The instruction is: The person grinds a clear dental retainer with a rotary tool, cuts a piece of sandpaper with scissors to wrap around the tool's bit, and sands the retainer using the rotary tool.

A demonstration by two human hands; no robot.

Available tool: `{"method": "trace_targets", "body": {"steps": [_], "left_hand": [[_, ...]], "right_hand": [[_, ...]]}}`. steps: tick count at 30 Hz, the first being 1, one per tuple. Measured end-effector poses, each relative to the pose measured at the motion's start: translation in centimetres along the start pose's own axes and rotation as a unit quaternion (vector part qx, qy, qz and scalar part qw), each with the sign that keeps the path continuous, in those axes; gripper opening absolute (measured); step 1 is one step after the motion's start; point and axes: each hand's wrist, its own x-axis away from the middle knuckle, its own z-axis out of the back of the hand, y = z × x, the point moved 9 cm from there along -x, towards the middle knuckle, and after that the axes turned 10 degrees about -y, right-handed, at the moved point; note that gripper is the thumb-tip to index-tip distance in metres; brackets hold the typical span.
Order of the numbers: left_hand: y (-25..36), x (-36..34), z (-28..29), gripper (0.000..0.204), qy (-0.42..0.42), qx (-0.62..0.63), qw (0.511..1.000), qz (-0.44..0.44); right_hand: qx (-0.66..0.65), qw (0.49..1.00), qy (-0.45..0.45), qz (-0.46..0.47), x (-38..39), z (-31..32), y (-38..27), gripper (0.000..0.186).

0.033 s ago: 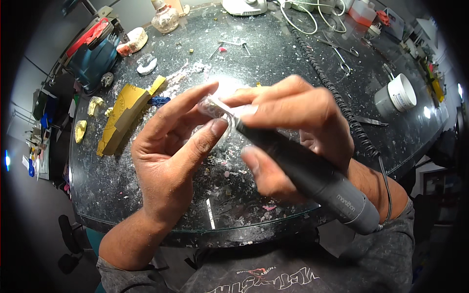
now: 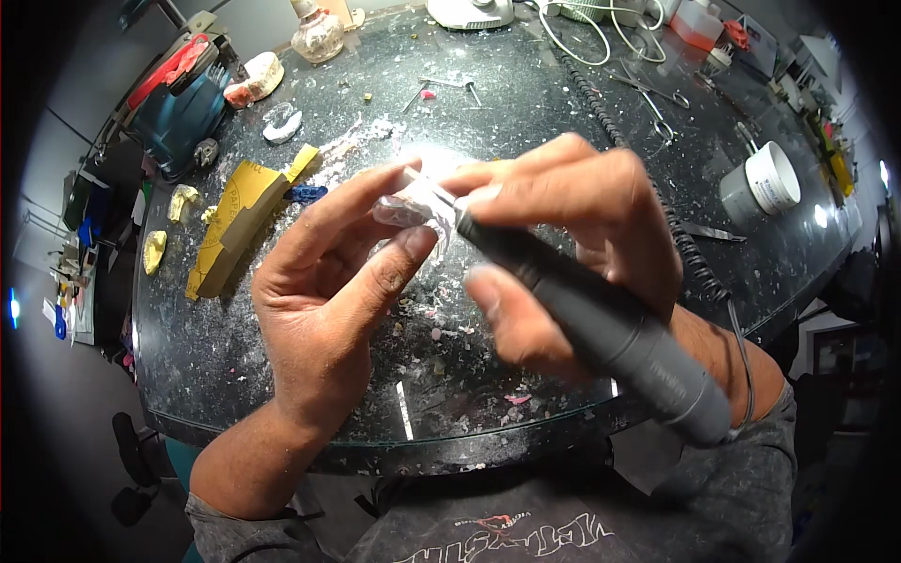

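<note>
My left hand (image 2: 324, 305) is closed around a small clear, glossy curved piece (image 2: 398, 212), probably a clear dental splint, pinched between thumb and fingers. In my right hand (image 2: 587, 202) lies a dark grey rotary handpiece (image 2: 610, 328), gripped like a pen, its back end slanting down toward my right forearm. The narrow metal tip points at the clear piece, close to its edge; whether they touch I cannot tell through the glare and blur. Fingertips of both hands come close together here.
White dust and crumbs cover the dark table (image 2: 526, 103). At left lie folded yellow sandpaper (image 2: 239, 220), a white horseshoe-shaped piece (image 2: 282, 124) and yellowish lumps (image 2: 155, 251). At right are a coiled cord (image 2: 690, 249), scissors (image 2: 652, 108) and a white cup (image 2: 772, 178).
The handpiece's front has shifted slightly right, with my right fingers a little higher. The clear piece has turned slightly in my left fingers, showing more of its surface.
</note>
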Motion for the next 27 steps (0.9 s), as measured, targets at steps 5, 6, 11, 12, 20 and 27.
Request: {"method": "trace_targets", "body": {"steps": [5, 6, 11, 12, 20, 27], "left_hand": [[-0.2, -0.3, 0.5, 0.028, -0.027, -0.009, 0.999, -0.015], [0.0, -0.4, 0.3, 0.026, -0.032, 0.001, 0.999, -0.026], [0.5, -0.1, 0.6, 0.021, -0.024, -0.055, 0.998, -0.021], [0.7, -0.1, 0.4, 0.021, -0.025, -0.05, 0.997, -0.045], [0.4, 0.1, 0.9, 0.013, -0.02, -0.069, 0.997, -0.021], [0.6, 0.2, 1.0, 0.012, -0.018, -0.114, 0.993, -0.008]], "right_hand": [[0.017, 0.998, -0.047, -0.032, 0.3, 0.3, 0.6, 0.041], [0.01, 0.997, -0.064, -0.036, 0.3, 0.2, 0.4, 0.042], [0.006, 0.997, -0.076, -0.032, -0.1, 0.6, -0.7, 0.046], [0.018, 0.995, -0.096, -0.029, -0.3, 0.5, -1.1, 0.047], [0.08, 0.99, -0.103, -0.056, -0.4, -0.2, -0.4, 0.042], [0.158, 0.983, -0.077, -0.055, -0.1, -0.6, 0.0, 0.044]]}}
